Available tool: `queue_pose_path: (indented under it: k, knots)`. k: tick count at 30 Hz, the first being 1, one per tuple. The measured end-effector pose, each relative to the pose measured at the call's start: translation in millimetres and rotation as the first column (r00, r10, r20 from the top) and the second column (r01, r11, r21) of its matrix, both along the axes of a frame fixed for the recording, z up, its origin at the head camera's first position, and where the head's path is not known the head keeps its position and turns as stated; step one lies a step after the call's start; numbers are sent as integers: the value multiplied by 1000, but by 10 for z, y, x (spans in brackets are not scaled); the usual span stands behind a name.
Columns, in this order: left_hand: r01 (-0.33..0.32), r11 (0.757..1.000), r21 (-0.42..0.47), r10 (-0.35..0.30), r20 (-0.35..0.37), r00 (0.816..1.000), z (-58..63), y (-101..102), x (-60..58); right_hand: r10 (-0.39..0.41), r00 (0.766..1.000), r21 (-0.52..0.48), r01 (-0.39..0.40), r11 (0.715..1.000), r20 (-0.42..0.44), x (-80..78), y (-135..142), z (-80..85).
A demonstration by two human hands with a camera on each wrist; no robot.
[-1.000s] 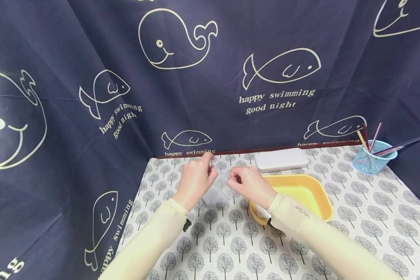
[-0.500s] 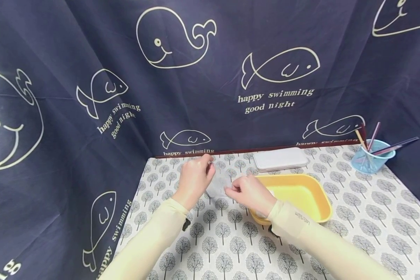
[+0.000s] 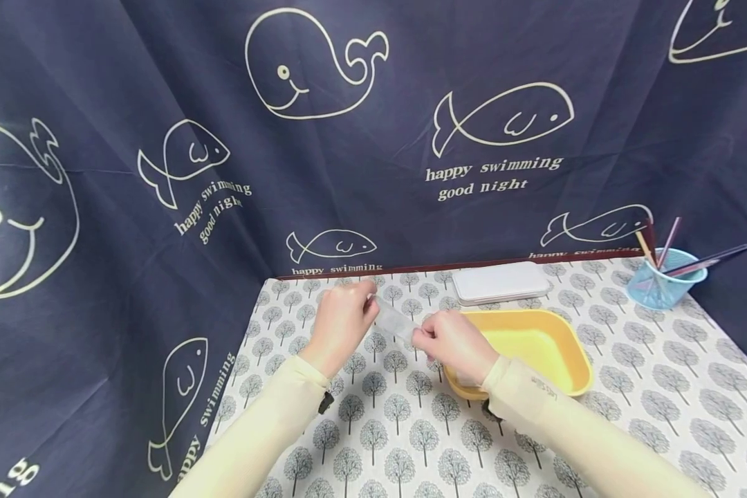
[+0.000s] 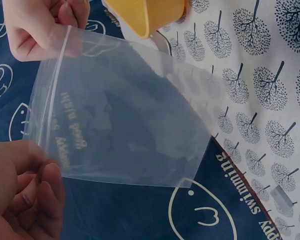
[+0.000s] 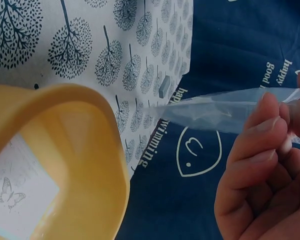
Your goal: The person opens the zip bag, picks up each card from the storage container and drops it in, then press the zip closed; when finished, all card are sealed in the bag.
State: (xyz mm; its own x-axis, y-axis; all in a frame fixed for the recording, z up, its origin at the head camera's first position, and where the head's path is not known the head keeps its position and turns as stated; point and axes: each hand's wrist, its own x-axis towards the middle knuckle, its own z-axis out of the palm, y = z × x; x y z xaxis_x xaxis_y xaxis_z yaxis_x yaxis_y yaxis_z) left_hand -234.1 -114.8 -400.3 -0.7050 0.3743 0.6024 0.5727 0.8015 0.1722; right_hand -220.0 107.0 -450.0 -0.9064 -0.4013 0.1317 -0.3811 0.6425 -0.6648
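pinching one clear bag (image 4: 130, 115): fingers (image 5: 259, 132) of left hand (image 3: 341, 321) and right hand (image 3: 457, 340), near one yellow bin (image 3: 538, 353)

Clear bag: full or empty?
Empty: in the left wrist view, the clear bag lets the dark blue cloth and its lettering show through, with nothing visible inside.

Head cam is looking forward-down from farther back over hands (image 3: 341, 321), bench (image 3: 398, 432), curtain (image 3: 348, 173). Wrist cams are sitting close, frames tilting sideways: left is facing the bag (image 4: 130, 115) broadside, right is catching it near edge-on. Both wrist views are sharing bag, tray (image 5: 92, 165), curtain.
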Motion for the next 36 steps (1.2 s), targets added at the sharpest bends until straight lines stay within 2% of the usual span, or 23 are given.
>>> queue_pose_path:
  k: [7, 15, 25, 32, 36]
  knots:
    - [-5, 999, -39, 5, 11, 1000, 18, -40, 41, -6, 999, -15, 6, 1000, -32, -22, 35, 19]
    - [22, 998, -53, -20, 46, 999, 48, -67, 88, -42, 997, 9, 43, 999, -58, -30, 42, 29]
    - [37, 997, -64, -41, -65, 997, -20, -54, 82, -46, 989, 8, 48, 999, -141, 2, 17, -7]
    - [54, 997, -63, -60, -101, 993, -62, 5, 47, -44, 982, 3, 45, 999, -182, 30, 23, -37]
    - [62, 996, -68, -70, -112, 991, -80, 27, 25, -44, 984, 5, 45, 999, -171, 58, 35, -47]
